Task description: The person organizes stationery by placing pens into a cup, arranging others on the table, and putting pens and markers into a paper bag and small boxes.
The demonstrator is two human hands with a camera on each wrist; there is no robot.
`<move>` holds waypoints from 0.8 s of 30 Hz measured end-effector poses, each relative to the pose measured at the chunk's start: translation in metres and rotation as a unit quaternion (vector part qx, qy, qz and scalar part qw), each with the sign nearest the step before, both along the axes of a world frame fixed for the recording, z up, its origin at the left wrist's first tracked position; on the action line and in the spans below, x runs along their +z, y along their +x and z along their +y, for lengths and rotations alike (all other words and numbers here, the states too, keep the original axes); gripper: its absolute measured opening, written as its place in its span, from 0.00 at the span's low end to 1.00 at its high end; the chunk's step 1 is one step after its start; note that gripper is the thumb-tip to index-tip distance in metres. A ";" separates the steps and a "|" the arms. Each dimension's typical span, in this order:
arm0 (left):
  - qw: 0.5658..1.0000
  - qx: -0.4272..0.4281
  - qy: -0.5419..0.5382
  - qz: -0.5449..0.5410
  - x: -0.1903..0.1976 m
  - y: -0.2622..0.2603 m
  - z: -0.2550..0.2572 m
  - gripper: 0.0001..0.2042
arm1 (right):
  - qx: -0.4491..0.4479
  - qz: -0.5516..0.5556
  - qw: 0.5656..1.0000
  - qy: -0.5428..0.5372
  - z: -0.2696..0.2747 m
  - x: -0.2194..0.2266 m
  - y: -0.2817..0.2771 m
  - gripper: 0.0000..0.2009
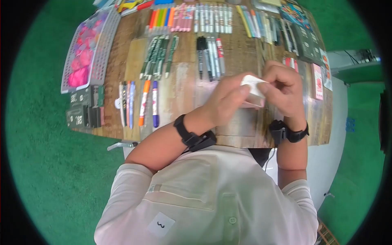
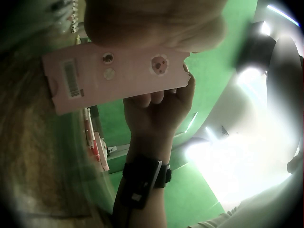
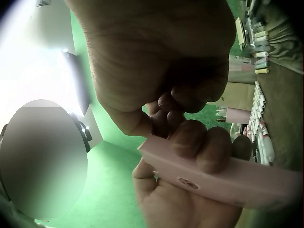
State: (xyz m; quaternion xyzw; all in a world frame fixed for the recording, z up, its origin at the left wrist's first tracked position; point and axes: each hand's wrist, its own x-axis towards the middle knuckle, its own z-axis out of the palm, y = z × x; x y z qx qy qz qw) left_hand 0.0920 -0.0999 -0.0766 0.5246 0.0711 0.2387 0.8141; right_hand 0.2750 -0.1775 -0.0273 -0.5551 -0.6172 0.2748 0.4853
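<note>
A flat pink box (image 2: 124, 78) with a barcode and small round pictures is held up between both hands. My left hand (image 1: 227, 100) grips it along its length; in the right wrist view its fingers (image 3: 213, 149) curl over the box's long side. My right hand (image 1: 286, 87) is at the box's end, its fingers bent and its thumb overlapping the white top in the head view. In the left wrist view the right hand (image 2: 154, 111) shows behind the box, fingertips right at its lower edge and end. The palms hide parts of the box.
Green pens (image 1: 155, 57), markers (image 1: 213, 18) and coloured pens (image 1: 162, 18) lie in groups on the wooden table (image 1: 183, 85). A white basket (image 1: 100, 61) with pink items stands left, dark boxes (image 1: 83, 110) below it. Another pink box (image 1: 317, 81) lies at the right edge.
</note>
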 end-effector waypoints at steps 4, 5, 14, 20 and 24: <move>0.999 -0.015 -0.040 -0.011 -0.001 -0.003 0.001 0.19 | -0.009 0.163 0.983 -0.087 0.003 -0.008 -0.005 0.08; 0.999 -0.002 -0.038 -0.010 -0.004 -0.002 0.001 0.19 | 0.013 0.167 0.977 -0.135 0.001 -0.006 0.000 0.12; 0.999 0.001 0.037 -0.020 -0.017 0.005 0.005 0.24 | 0.039 0.001 0.981 -0.188 0.021 0.036 0.013 0.07; 0.998 -0.017 0.053 -0.030 -0.003 -0.001 0.004 0.26 | 0.097 -0.178 0.966 -0.158 0.067 0.075 -0.003 0.07; 0.995 -0.006 0.099 -0.023 -0.009 0.000 0.007 0.25 | 0.182 -0.348 0.904 -0.170 0.106 0.090 -0.038 0.07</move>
